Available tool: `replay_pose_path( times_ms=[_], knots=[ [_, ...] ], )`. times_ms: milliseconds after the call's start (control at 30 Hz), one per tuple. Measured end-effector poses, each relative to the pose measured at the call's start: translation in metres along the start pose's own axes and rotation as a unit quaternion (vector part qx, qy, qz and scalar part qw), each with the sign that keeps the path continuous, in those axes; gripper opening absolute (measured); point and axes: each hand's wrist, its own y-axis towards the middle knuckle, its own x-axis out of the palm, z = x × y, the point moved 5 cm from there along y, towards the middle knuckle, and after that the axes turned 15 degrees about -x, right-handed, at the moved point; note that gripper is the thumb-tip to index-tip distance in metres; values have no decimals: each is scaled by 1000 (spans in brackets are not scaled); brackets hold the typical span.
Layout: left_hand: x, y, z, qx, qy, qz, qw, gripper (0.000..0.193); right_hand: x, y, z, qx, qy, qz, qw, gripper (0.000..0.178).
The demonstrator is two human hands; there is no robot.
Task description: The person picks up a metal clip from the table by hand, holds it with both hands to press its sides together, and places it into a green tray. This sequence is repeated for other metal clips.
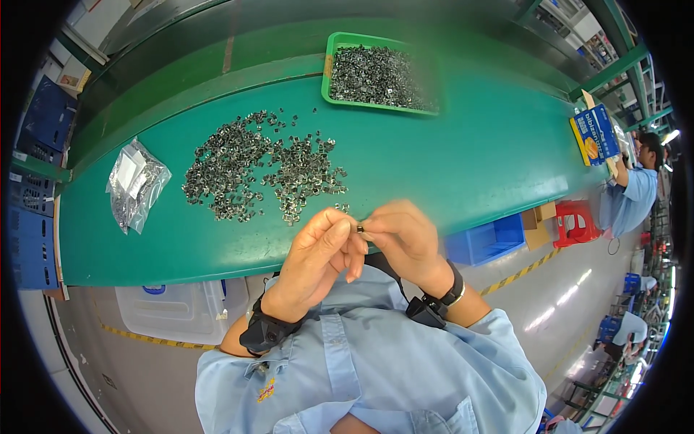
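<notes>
My left hand (315, 254) and my right hand (406, 242) meet over the front edge of the green table. Between their fingertips is a tiny dark part (360, 228), pinched from both sides; its exact kind is too small to make out. Just beyond my hands, a few small metal parts (341, 207) lie on the tabletop. Farther left spreads a loose pile of small black and silver metal parts (231, 163), with a second heap (303, 172) joined to its right side.
A green tray (327, 79) full of similar parts stands at the back. To the left lies a clear plastic bag (137, 184) of parts. A blue bin (486, 242) and a red stool (575, 224) stand right of the table; another person (630, 199) works there.
</notes>
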Motion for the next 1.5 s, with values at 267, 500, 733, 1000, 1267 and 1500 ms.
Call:
replay_pose_path(
  times_ms=[267,500,733,1000,1267,1500],
  knots=[
    [-4,6,-13,-18,-109,-100,989,13,1,6,-5,-14,16,10,1000,18],
    [-4,5,-10,-11,-113,-112,987,12,4,5,-5,-31,37,-15,999,16],
    [-6,1,-1,-17,-33,-67,997,12,6,7,-3,-42,33,-15,998,18],
    [-1,-2,0,-9,-6,-30,999,17,7,-5,7,28,86,38,995,17],
    [1,-1,0,-12,36,-26,999,17,5,-11,11,57,104,51,992,16],
    [0,-2,5,1,25,-2,1000,17,0,0,13,66,104,40,992,15]
  ],
)
